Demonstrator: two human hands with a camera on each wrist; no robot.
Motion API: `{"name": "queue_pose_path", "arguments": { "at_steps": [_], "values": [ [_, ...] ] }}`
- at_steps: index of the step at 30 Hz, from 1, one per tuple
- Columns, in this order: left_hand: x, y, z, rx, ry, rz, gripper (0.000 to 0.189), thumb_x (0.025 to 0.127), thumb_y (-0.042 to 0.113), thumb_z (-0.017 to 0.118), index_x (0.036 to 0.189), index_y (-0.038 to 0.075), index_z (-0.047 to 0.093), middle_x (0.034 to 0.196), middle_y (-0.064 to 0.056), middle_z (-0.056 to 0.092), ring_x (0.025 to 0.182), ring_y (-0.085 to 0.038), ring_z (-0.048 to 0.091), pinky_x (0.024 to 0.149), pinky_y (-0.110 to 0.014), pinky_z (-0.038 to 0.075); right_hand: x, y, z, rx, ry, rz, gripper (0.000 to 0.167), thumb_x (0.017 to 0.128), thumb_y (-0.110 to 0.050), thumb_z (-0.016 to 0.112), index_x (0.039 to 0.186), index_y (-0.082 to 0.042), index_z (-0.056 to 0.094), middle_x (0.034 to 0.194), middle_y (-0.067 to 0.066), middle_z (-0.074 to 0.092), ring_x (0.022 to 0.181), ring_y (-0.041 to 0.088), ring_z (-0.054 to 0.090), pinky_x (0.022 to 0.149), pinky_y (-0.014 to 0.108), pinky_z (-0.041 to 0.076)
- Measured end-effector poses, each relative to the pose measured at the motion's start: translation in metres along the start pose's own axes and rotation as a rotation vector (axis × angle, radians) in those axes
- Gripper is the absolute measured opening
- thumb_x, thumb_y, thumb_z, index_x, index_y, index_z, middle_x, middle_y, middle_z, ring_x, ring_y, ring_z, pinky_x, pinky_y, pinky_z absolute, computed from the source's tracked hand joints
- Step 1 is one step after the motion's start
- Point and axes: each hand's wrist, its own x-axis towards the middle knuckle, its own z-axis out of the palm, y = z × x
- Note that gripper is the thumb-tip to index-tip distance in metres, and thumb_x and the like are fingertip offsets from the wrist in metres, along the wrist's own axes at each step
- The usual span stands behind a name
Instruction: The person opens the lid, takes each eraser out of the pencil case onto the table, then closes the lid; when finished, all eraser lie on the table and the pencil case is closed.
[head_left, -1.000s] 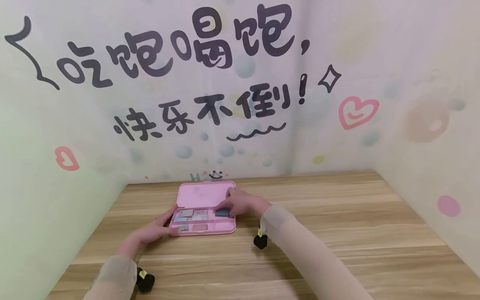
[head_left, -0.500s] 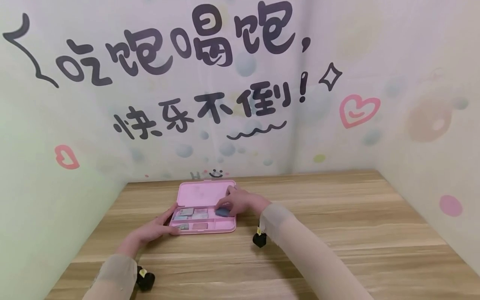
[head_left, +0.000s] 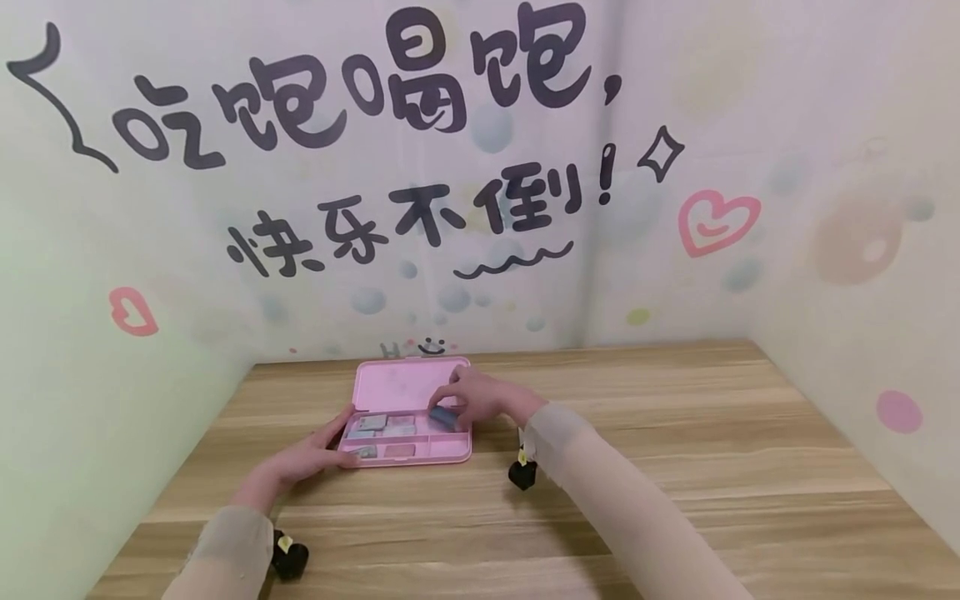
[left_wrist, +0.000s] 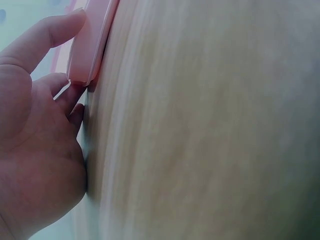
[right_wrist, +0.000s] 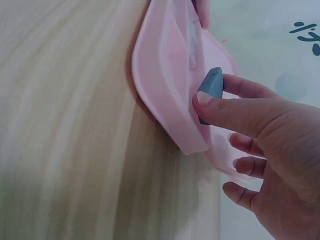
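A pink case [head_left: 448, 451] lies with its lid [head_left: 397, 383] raised at the back of the table. My right hand [head_left: 480, 396] pinches a small blue-grey block with rounded edges [right_wrist: 212, 85] between thumb and index finger, tilted over the back right compartment. Its other fingers are loosely bent in the right wrist view. My left hand [head_left: 303, 461] holds the case's left end, thumb at the front corner and fingers along the side. Several small flat pieces [head_left: 372, 423] sit in the left compartments, and a pinkish one [head_left: 400, 451] lies in the front row.
The wood-grain table [head_left: 675, 467] extends in front and to the right. A white printed curtain [head_left: 525, 308] stands close behind the case. Small black pendants [head_left: 289, 557] hang by both wrists.
My right hand has lifted and tilted the blue-grey block slightly up from its compartment. My left hand stays at the case's left end.
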Motion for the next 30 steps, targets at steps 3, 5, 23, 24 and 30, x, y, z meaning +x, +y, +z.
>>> {"name": "queue_pose_path", "arguments": {
  "at_steps": [3,5,23,24,30],
  "values": [
    [0.0,0.001,0.0,0.003,0.002,0.0,0.104,0.083,0.03,0.075,0.157,0.021,0.002,0.158,-0.025,-0.004,0.142,-0.045,0.0,0.11,-0.063,0.005,-0.004,0.001,-0.004,0.015,0.014,0.003,0.049,0.084,-0.013,0.074,0.125,-0.037,0.061,0.119,0.005,0.04,0.104,0.018,0.04,0.082,0.028,0.04],
    [0.0,0.001,0.0,0.008,0.003,0.0,0.104,0.083,0.03,0.075,0.157,0.021,0.003,0.158,-0.025,-0.003,0.142,-0.045,0.0,0.11,-0.063,0.005,-0.007,0.002,-0.007,0.036,0.023,0.009,0.048,0.085,-0.013,0.074,0.125,-0.036,0.061,0.122,0.005,0.04,0.106,0.019,0.041,0.083,0.028,0.042],
    [-0.003,0.0,0.001,0.042,-0.004,0.032,0.102,0.085,0.03,0.073,0.157,0.016,0.002,0.158,-0.028,-0.004,0.141,-0.048,-0.001,0.109,-0.065,0.003,-0.065,0.022,-0.028,0.271,0.062,-0.033,0.045,0.089,-0.003,0.067,0.131,-0.016,0.056,0.109,0.001,0.061,0.086,0.022,0.056,0.075,0.031,0.048],
    [-0.003,0.001,0.001,0.042,-0.006,0.034,0.102,0.085,0.029,0.073,0.157,0.016,0.002,0.157,-0.028,-0.004,0.141,-0.048,-0.001,0.109,-0.065,0.003,-0.068,0.024,-0.027,0.27,0.073,-0.037,0.045,0.089,-0.002,0.067,0.13,-0.015,0.056,0.108,0.002,0.061,0.086,0.022,0.056,0.075,0.032,0.048],
    [-0.003,0.001,0.002,0.057,-0.007,0.046,0.102,0.085,0.028,0.073,0.157,0.016,0.002,0.157,-0.029,-0.003,0.141,-0.049,0.0,0.109,-0.065,0.005,-0.093,0.035,-0.021,0.244,0.138,0.001,0.044,0.087,-0.006,0.07,0.127,-0.02,0.056,0.105,0.0,0.061,0.084,0.018,0.055,0.076,0.032,0.048]
  ]
}}
